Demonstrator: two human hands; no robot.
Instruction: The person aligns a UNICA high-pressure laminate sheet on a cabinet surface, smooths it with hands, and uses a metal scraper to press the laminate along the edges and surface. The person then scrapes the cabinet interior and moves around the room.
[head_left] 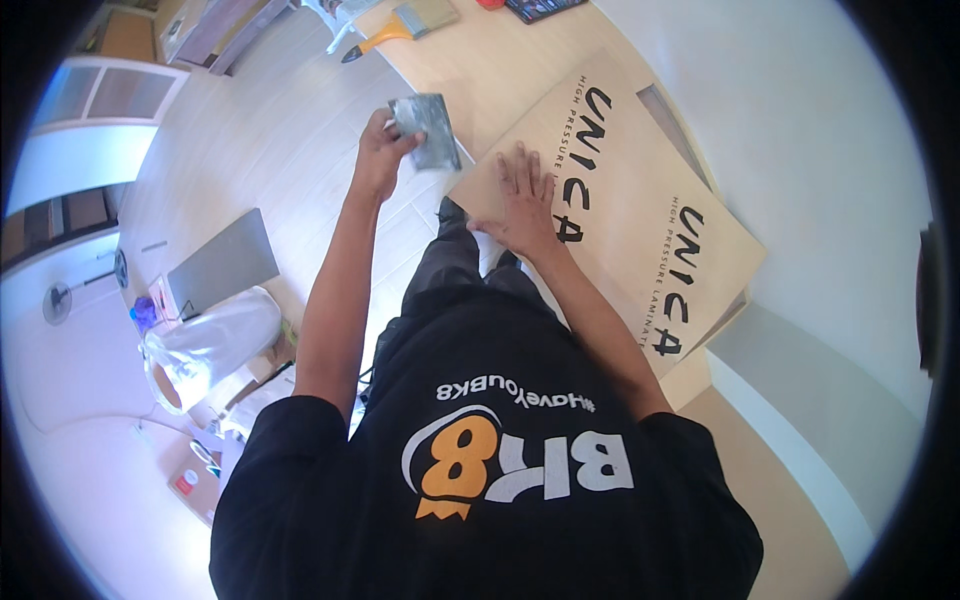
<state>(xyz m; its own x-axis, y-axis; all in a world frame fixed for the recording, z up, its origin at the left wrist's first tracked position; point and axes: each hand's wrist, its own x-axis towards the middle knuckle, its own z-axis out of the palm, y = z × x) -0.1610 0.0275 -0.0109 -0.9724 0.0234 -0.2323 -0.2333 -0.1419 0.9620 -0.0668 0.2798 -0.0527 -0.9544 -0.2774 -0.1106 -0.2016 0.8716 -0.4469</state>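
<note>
My left hand [381, 150] grips a flat grey rectangular piece [430, 132] by its left edge, thumb over its face. The piece has a worn, smeared surface and is held up in the air, left of a large tan printed sheet [620, 150]. I cannot make out exactly what kind of tool or scrap it is. My right hand [522, 200] lies flat on the near left part of that sheet, fingers stretched out. Dark lettering runs across the sheet, which rests on a pale wooden surface [490, 85].
A wide brush [405, 25] with an orange handle lies at the table's far end, near a dark patterned item [540, 8]. A white wall [800, 120] stands to the right. On the left are a grey panel [225, 260] and a plastic-covered bundle [215, 345].
</note>
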